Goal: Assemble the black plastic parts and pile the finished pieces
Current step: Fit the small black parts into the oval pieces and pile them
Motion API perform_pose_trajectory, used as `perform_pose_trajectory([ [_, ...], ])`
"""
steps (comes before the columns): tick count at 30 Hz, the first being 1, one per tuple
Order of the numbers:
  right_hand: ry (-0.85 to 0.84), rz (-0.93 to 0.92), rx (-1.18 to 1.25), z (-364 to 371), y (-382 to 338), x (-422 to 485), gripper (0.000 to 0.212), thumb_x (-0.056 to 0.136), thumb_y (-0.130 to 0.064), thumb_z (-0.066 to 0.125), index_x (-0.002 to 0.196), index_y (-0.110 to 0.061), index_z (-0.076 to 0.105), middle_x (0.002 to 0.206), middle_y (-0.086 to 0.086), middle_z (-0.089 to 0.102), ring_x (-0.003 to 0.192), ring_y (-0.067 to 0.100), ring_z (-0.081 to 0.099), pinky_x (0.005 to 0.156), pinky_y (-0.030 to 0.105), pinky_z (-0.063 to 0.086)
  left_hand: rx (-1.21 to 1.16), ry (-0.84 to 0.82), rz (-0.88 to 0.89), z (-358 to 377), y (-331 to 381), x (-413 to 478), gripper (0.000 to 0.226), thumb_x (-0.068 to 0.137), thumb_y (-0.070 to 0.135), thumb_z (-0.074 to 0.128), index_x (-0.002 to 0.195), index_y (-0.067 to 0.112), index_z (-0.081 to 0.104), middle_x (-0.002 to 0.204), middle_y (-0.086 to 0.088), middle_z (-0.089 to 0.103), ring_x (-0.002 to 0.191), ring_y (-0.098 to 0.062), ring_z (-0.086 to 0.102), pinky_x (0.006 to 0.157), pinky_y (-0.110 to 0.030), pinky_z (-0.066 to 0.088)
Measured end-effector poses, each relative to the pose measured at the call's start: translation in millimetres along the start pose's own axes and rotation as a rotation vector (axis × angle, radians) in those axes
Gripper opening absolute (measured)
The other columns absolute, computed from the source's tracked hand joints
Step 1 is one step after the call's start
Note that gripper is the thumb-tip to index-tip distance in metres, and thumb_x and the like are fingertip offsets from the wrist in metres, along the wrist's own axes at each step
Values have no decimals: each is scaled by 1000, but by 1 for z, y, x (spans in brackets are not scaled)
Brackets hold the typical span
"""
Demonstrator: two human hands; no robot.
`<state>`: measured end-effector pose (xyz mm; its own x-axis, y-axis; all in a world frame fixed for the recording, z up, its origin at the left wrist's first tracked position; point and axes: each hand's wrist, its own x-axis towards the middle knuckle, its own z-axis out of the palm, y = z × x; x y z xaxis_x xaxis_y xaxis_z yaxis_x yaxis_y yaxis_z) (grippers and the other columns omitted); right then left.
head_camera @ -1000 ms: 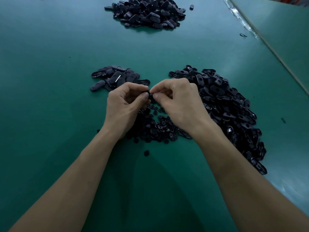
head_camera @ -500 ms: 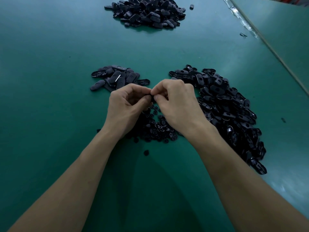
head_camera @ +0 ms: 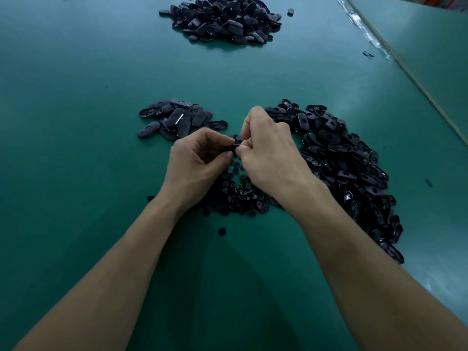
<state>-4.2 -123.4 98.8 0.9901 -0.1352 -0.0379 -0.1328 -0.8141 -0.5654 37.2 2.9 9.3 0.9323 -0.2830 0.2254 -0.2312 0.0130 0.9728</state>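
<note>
While left hand [head_camera: 197, 168] and right hand [head_camera: 268, 155] pinch 1 part [head_camera: 235, 145], a heap [head_camera: 240, 196] lies beneath.

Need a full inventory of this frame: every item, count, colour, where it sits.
table: 1, green, under everything
far pile: 1 heap of oval parts, black, top centre
left pile: 1 small heap of oval pieces, black, mid-table, left of centre
right pile: 1 large heap of oval shells, black, mid-table, right side
small round parts: 1 heap, black, between those two piles, near side
stray round part: 1, black, alone just nearer than that heap
held part: 1, black, above the round parts, mostly hidden
left hand: 1, bare, fingers pinch the held part
right hand: 1, bare, also pinches the held part
</note>
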Motion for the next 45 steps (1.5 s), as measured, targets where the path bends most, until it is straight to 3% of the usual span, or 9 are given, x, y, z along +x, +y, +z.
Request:
perform_pose_trajectory([
  [8,0,65,1,3,-1,1,16,92,-3,54,102,-13,46,103,14,57,95,35,56,81,51,53,65,18,10,1,0,-1,27,86,0,74,91,26,69,88,3,74,79,-8,69,78,-25,57],
  [17,-126,129,11,-10,3,13,22,91,-6,61,100,-20,45,111,14,59,94,31,61,84,46,56,117,5,39,6,5,-4,21,86,-2,74,93,17,71,84,14,71,70,5,63,71,-12,49],
  [24,-23,77,53,-2,5,8,18,92,-9,58,94,-21,45,108,13,60,90,28,61,79,45,55,38,13,-6,3,6,-3,26,85,-2,75,93,22,70,89,5,74,78,-4,69,77,-21,55],
  [29,81,52,109,7,7,7,31,93,-12,62,78,-27,40,99,10,61,86,25,60,75,41,54,-48,55,-57,0,5,-1,25,87,-1,73,99,21,69,94,-3,75,84,-11,70,76,-22,56],
  [37,104,71,97,9,11,13,31,92,-15,64,77,-28,40,101,10,60,82,21,60,69,36,53,-18,49,-57,-1,2,0,26,87,6,74,95,30,70,92,8,76,86,-9,71,82,-26,56],
  [45,171,27,136,14,13,11,33,93,-13,64,77,-29,38,95,9,61,90,25,60,74,39,54,-48,79,-63,0,-1,0,19,84,12,73,97,26,72,94,1,77,87,-17,73,87,-36,59],
])
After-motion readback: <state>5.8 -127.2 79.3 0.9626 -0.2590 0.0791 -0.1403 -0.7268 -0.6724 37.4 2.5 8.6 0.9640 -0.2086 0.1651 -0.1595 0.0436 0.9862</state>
